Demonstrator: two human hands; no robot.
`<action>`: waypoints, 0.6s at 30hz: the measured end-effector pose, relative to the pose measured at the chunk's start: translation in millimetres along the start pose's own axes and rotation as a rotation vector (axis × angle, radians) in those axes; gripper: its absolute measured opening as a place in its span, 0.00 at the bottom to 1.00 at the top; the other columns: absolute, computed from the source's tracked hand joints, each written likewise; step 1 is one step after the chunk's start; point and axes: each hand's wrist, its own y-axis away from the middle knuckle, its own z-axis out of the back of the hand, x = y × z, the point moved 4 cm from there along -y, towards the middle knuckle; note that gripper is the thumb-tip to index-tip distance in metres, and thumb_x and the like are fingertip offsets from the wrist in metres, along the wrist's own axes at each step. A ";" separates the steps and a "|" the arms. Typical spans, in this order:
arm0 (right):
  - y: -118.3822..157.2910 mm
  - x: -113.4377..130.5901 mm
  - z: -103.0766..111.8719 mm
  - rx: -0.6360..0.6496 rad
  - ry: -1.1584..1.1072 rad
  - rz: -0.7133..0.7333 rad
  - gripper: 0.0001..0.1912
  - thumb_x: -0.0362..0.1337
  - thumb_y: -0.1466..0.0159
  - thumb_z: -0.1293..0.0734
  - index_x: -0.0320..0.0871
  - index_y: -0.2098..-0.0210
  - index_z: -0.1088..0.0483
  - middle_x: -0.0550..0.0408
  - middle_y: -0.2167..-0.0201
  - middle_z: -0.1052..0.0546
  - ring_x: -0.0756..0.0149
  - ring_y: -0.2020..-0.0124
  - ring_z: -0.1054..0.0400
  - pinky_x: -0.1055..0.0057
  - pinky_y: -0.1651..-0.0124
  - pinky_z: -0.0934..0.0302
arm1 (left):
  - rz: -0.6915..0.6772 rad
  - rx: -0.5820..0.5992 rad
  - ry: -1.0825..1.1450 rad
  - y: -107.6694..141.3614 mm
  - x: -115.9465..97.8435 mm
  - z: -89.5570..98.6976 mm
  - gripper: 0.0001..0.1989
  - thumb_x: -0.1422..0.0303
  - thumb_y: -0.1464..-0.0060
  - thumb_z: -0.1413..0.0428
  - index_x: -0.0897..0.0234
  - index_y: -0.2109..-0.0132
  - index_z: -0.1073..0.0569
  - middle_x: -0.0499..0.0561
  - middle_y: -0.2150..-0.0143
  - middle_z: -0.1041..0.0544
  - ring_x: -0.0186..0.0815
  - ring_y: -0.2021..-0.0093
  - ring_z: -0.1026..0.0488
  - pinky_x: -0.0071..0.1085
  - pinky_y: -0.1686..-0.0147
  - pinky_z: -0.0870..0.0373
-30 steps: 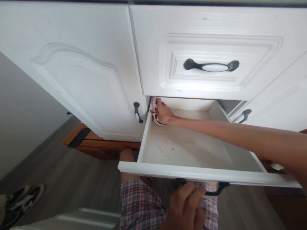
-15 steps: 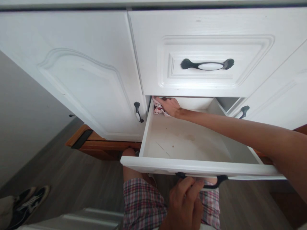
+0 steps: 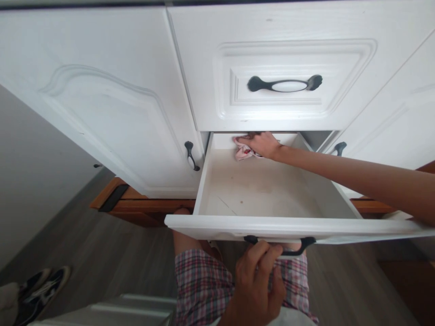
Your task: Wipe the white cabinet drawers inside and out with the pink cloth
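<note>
A white drawer [image 3: 217, 181] is pulled out of the cabinet, with brownish spots and a thin dark line on its floor. At its back, my right hand [image 3: 265, 144] presses a pink-and-white cloth [image 3: 244, 151] with red marks against the drawer, its fingers closed on the fabric and partly hidden by the front above. My left hand [image 3: 260, 276] curls its fingers round the dark drawer handle [image 3: 302, 246] below the front edge.
Another closed drawer front [image 3: 295, 108] sits directly above. A cabinet door [image 3: 112, 131] with a small handle [image 3: 192, 156] is on the left. A wooden base piece [image 3: 136, 206] lies underneath. Someone's shoe [image 3: 44, 290] shows on the floor at lower left.
My right hand has slid the cloth rightward along the back of the drawer, away from the back left corner. My left hand stays at the handle. The view has shifted slightly.
</note>
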 end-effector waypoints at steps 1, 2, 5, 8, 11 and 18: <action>8.1 -9.4 -2.2 0.020 0.029 -0.019 0.32 0.33 0.23 0.46 0.60 0.22 0.47 0.37 0.43 0.21 0.51 0.53 0.25 0.60 0.52 0.42 | -0.002 0.004 0.000 0.2 0.0 -0.5 0.18 0.70 0.25 0.53 0.66 0.36 0.26 0.59 0.46 0.19 0.38 0.42 0.19 0.31 0.42 0.21; 16.5 -19.2 -4.1 0.045 0.051 -0.041 0.32 0.34 0.23 0.45 0.59 0.22 0.46 0.37 0.44 0.20 0.51 0.53 0.25 0.61 0.52 0.42 | -0.005 0.006 0.004 0.5 0.1 -1.0 0.18 0.71 0.26 0.53 0.66 0.36 0.26 0.59 0.46 0.19 0.38 0.42 0.19 0.31 0.42 0.21; 41.5 -47.7 -7.7 0.117 0.082 -0.118 0.30 0.37 0.23 0.41 0.55 0.24 0.44 0.37 0.48 0.19 0.50 0.52 0.24 0.60 0.51 0.42 | -0.010 0.001 0.023 1.6 1.9 -2.6 0.18 0.72 0.26 0.52 0.65 0.36 0.26 0.58 0.46 0.19 0.38 0.43 0.19 0.31 0.43 0.21; 63.1 -69.4 -10.9 0.194 0.137 -0.175 0.29 0.36 0.23 0.43 0.55 0.24 0.44 0.36 0.50 0.18 0.49 0.53 0.24 0.58 0.51 0.41 | -0.020 -0.006 0.038 2.1 4.2 -4.3 0.17 0.73 0.27 0.51 0.65 0.37 0.25 0.58 0.45 0.19 0.37 0.43 0.19 0.30 0.44 0.22; 76.6 -80.2 -13.3 0.234 0.167 -0.186 0.29 0.32 0.23 0.45 0.55 0.25 0.40 0.36 0.49 0.19 0.48 0.52 0.25 0.57 0.51 0.42 | -0.045 -0.022 0.043 1.3 5.1 -6.0 0.17 0.74 0.27 0.51 0.66 0.38 0.25 0.58 0.46 0.20 0.36 0.44 0.20 0.29 0.44 0.23; 83.4 -75.1 -10.4 0.307 0.002 0.121 0.09 0.32 0.33 0.32 0.44 0.57 0.18 0.40 0.47 0.22 0.50 0.40 0.34 0.61 0.48 0.41 | -0.103 -0.076 0.003 -3.2 10.7 -6.5 0.18 0.77 0.29 0.50 0.62 0.39 0.23 0.55 0.50 0.18 0.36 0.50 0.17 0.30 0.47 0.21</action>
